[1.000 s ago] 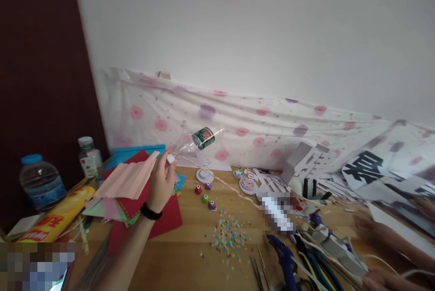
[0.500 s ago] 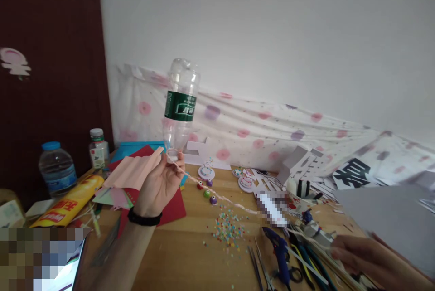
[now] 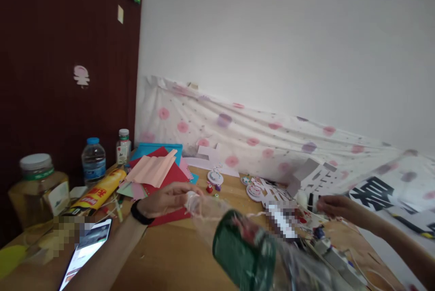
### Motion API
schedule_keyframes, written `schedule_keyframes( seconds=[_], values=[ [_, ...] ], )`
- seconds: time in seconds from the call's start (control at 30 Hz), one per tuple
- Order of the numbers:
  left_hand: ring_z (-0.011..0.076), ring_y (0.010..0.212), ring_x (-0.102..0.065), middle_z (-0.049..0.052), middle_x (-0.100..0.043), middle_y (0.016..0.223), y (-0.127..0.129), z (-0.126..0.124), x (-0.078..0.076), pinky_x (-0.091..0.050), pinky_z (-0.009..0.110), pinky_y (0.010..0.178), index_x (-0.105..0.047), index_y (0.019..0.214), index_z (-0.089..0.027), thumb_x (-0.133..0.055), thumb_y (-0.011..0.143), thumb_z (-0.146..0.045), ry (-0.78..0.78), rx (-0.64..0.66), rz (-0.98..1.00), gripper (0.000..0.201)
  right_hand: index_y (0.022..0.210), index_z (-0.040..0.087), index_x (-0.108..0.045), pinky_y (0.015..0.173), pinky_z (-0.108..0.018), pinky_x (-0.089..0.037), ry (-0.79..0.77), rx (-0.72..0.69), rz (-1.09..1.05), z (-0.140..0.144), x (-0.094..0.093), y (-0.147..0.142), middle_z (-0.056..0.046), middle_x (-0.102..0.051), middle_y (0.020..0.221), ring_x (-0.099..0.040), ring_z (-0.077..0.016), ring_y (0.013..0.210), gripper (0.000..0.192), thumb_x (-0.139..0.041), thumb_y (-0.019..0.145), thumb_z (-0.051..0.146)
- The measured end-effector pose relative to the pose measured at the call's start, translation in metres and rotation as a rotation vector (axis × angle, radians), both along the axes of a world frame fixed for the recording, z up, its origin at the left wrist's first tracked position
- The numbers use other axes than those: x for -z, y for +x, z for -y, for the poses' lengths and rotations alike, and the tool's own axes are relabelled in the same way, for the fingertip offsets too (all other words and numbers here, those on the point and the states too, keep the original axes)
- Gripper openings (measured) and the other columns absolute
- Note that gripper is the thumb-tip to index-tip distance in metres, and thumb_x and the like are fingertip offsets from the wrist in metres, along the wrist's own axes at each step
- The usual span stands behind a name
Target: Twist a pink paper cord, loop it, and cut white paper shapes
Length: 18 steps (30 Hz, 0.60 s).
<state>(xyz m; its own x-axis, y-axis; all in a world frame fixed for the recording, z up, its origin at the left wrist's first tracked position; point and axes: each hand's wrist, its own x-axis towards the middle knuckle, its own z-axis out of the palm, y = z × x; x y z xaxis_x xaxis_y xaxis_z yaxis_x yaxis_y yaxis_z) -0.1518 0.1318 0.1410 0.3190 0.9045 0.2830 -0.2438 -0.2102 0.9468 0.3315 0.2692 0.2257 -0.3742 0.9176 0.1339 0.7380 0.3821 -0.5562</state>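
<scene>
My left hand [image 3: 163, 200] grips the neck of a clear plastic bottle [image 3: 244, 250] with a green label. The bottle lies tipped, its body pointing toward me, large and blurred at the lower middle. A black band sits on that wrist. My right hand [image 3: 335, 206] reaches out over the cluttered right side of the wooden table [image 3: 170, 254], beside white cut-out paper pieces [image 3: 312, 173]. Whether its fingers hold anything does not show.
At the left stand a lidded jar [image 3: 34, 186], a water bottle [image 3: 93, 162], a small bottle [image 3: 123, 146] and a yellow tube [image 3: 97, 191]. A phone [image 3: 86, 250] lies near the front. Coloured paper sheets [image 3: 152, 168], small punches [image 3: 212, 187] and a floral cloth [image 3: 254, 137] lie behind.
The bottle has swung from upright above my left hand down toward me. My left hand dropped to the table. My right hand moved up over the clutter. The view turned left.
</scene>
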Motion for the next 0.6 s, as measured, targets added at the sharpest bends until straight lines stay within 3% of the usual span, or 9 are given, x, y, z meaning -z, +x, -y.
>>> schedule_keyframes(
  seconds=[0.1,0.2,0.27,0.4,0.5,0.6],
  values=[
    [0.0249,0.084,-0.069,0.010,-0.076,0.091,-0.008,0.016,-0.020,-0.052,0.032,0.074,-0.077,0.097,-0.021,-0.074,0.074,-0.048,0.064,0.106,-0.252,0.036,0.057,0.016,-0.065,0.051,-0.027,-0.034,-0.058,-0.037,-0.003,-0.012,-0.013,-0.005,0.001,-0.049,0.047,-0.045,-0.0107,0.047,0.058,-0.053,0.075,0.070],
    [0.0230,0.092,-0.069,0.006,-0.076,0.101,-0.010,0.023,-0.027,-0.051,0.029,0.081,-0.074,0.105,-0.026,-0.064,0.084,-0.036,0.250,-0.025,-0.667,0.026,0.061,0.012,-0.068,0.055,-0.023,-0.036,-0.043,-0.053,0.046,-0.019,-0.033,-0.012,0.002,-0.053,0.051,-0.048,-0.0083,0.052,0.051,-0.053,0.080,0.057],
    [0.0229,0.095,-0.069,0.005,-0.076,0.104,-0.009,0.021,-0.019,-0.050,0.030,0.084,-0.073,0.105,-0.027,-0.060,0.085,-0.029,0.329,-0.173,-0.846,0.024,0.065,0.011,-0.070,0.057,-0.023,-0.037,-0.036,-0.061,0.055,-0.018,-0.046,-0.019,0.002,-0.055,0.053,-0.050,-0.0081,0.055,0.045,-0.056,0.080,0.051],
    [0.0289,0.093,-0.065,0.011,-0.073,0.094,-0.008,0.006,0.011,-0.048,0.039,0.088,-0.072,0.090,-0.022,-0.056,0.080,-0.023,0.327,-0.452,-0.900,0.019,0.075,0.010,-0.073,0.061,-0.022,-0.039,-0.020,-0.114,0.086,0.003,-0.065,-0.042,0.002,-0.058,0.057,-0.053,-0.0096,0.060,0.041,-0.057,0.083,0.046],
    [0.0314,0.092,-0.063,0.013,-0.070,0.087,-0.012,-0.008,0.028,-0.046,0.045,0.091,-0.067,0.080,-0.021,-0.055,0.077,-0.022,0.334,-0.661,-0.890,0.013,0.074,0.012,-0.072,0.062,-0.022,-0.039,-0.016,-0.159,0.096,0.033,-0.066,-0.060,0.002,-0.059,0.059,-0.052,-0.0096,0.060,0.040,-0.058,0.085,0.048],
    [0.0336,0.101,-0.060,0.016,-0.069,0.097,-0.020,-0.015,0.033,-0.040,0.052,0.099,-0.065,0.088,-0.019,-0.051,0.079,-0.023,0.333,-0.861,-0.825,0.017,0.070,0.017,-0.068,0.059,-0.023,-0.040,-0.046,-0.223,0.081,0.068,-0.055,-0.072,0.000,-0.059,0.060,-0.053,-0.0124,0.059,0.044,-0.056,0.087,0.055]
  ],
)
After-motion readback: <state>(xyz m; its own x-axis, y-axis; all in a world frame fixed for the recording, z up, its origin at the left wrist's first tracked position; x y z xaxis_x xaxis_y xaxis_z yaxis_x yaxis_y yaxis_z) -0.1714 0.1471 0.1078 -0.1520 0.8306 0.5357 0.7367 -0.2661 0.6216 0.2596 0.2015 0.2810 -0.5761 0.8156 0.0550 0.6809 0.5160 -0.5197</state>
